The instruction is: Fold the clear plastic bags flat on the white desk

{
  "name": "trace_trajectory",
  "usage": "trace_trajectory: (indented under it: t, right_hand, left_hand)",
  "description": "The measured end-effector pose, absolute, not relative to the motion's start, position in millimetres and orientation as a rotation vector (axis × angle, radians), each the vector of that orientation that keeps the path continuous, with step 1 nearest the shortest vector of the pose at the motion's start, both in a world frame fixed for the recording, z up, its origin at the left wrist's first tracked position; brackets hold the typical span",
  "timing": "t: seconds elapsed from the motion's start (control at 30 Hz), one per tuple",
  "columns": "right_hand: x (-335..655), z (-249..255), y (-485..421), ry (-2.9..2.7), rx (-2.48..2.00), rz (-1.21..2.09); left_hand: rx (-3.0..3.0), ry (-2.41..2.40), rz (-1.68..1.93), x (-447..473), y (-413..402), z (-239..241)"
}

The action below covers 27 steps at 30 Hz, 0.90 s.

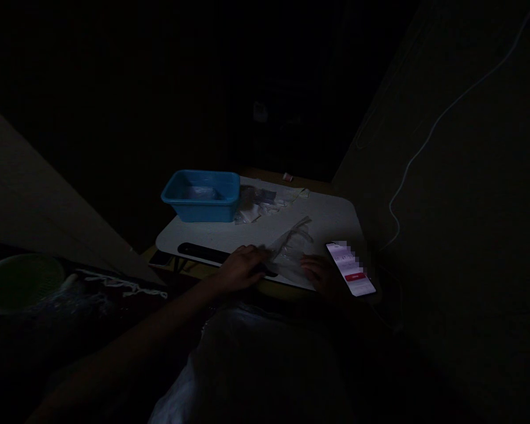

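A clear, crinkled plastic bag (pixel 291 247) lies flat near the front edge of a small white table (pixel 331 215). My left hand (pixel 245 268) rests at the bag's left side, palm down, with thumb and fingers apart. On the right side of the bag, the fingers of my right hand (pixel 317 271) lie spread on the plastic; the rest of that hand is lost in shadow. A long dark flat strip (pixel 201 252) runs along the table edge and passes beneath my left hand.
At the table's back left stands a blue plastic basin (pixel 205 209) with clear plastic inside. Beside it lie several more clear plastic pieces (pixel 258 203). A lit phone (pixel 351 272) is at the right edge. A pale cable (pixel 437 121) hangs along the right wall. The room is very dark.
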State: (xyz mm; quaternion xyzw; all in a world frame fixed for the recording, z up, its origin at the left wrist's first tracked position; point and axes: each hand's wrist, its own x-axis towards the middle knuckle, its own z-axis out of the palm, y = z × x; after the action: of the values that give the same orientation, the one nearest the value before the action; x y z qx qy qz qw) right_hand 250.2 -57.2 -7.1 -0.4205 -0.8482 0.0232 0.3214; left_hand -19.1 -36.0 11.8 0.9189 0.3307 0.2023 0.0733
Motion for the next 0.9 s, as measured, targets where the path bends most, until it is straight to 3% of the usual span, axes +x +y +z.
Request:
trace_trajectory:
  t: [0.37,0.6,0.9]
  right_hand:
    - [266.1,-9.9,-45.7,-2.24,-1.15,0.223]
    - [265.1,-4.4,-47.9,-2.134,-1.414,0.342]
    - [265.1,2.1,-46.6,-2.098,-1.374,0.46]
  left_hand:
    - [3.063,0.896,0.461,-7.2,-4.2,28.5]
    - [2.924,0.798,0.568,-3.4,-15.4,28.8]
    - [2.734,0.875,0.616,6.5,-14.3,21.3]
